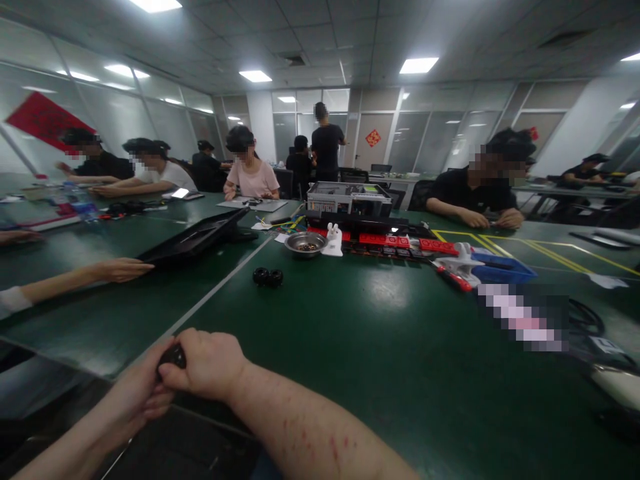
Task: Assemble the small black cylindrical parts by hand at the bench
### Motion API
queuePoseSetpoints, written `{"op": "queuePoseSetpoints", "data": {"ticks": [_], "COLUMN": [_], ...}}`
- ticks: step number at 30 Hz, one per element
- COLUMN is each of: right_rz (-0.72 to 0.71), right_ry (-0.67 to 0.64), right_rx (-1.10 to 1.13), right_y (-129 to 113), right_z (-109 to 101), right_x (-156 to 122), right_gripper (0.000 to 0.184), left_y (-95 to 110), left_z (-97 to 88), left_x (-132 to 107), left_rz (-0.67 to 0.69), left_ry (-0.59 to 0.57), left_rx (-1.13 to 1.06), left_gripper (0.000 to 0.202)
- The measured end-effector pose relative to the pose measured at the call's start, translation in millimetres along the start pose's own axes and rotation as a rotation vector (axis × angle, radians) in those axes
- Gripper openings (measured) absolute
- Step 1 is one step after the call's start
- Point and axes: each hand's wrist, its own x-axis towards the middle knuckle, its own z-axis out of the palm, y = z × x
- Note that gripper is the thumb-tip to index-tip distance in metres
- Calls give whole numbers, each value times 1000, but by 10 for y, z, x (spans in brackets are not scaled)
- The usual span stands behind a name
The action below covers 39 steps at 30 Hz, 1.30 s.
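Note:
At the near table edge, both my hands are closed around a small, shiny black round piece (171,359); only part of it shows. My left hand (155,393) holds it from below and the left, with the fingers curled. Over its right side wraps my right hand (213,363), thumb pressed against it. The fingers cover most of the piece, so its exact kind cannot be made out. Farther forward on the green table (350,320), two black wheel-like round pieces (267,277) lie side by side.
A metal bowl (306,255) of small parts stands beside a white rabbit figure (333,241). Behind are red boxes (383,240) and an open computer case (350,200). Right lie a red-handled tool (454,279) and blue tray (505,268). At left, a co-worker's hand (123,269) holds a black panel (195,239).

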Motion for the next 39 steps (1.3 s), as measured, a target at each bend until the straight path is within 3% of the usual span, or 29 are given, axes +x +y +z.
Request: {"op": "queuePoseSetpoints", "data": {"ticks": [3, 7, 9, 12, 16, 18, 22, 25, 29, 31, 33, 36, 39], "right_rz": [121, 334, 451, 647, 786, 803, 743, 668, 532, 526, 571, 627, 656], "right_ry": [-33, -3, 52, 76, -136, -196, -48, -64, -54, -3, 65, 137, 287], "right_rx": [92, 371, 545, 741, 857, 848, 721, 655, 444, 337, 292, 308, 306], "right_y": [-16, -57, -50, 13, 139, 206, 379, 498, 557, 596, 696, 987, 1367], "right_z": [-11, 26, 100, 223, 271, 241, 136, 63, -30, -104, -212, -443, -738], "right_x": [-27, -62, -44, 33, 135, 150, 118, 74, -17, -97, -212, -469, -838], "right_gripper": [41, 35, 31, 30, 37, 39, 42, 57, 66, 65, 59, 48, 38], "left_y": [-63, -120, -109, -50, 17, 32, 106, 221, 346, 366, 369, 383, 441], "left_z": [88, 21, -29, -35, 22, 20, -58, -81, 72, 203, 330, 474, 593], "left_x": [29, 116, 170, 241, 302, 325, 361, 385, 451, 515, 608, 795, 994], "left_rz": [123, 642, 770, 777, 776, 770, 750, 677, 708, 717, 725, 728, 638], "left_ry": [102, 354, 435, 424, 336, 263, 8, -94, -102, -112, -31, 90, 95], "left_rx": [-26, 402, 640, 870, 925, 883, 780, 907, 1025, 1016, 967, 904, 889], "left_gripper": [44, 32, 33, 34, 32, 33, 38, 43, 38, 38, 42, 47, 55]}}
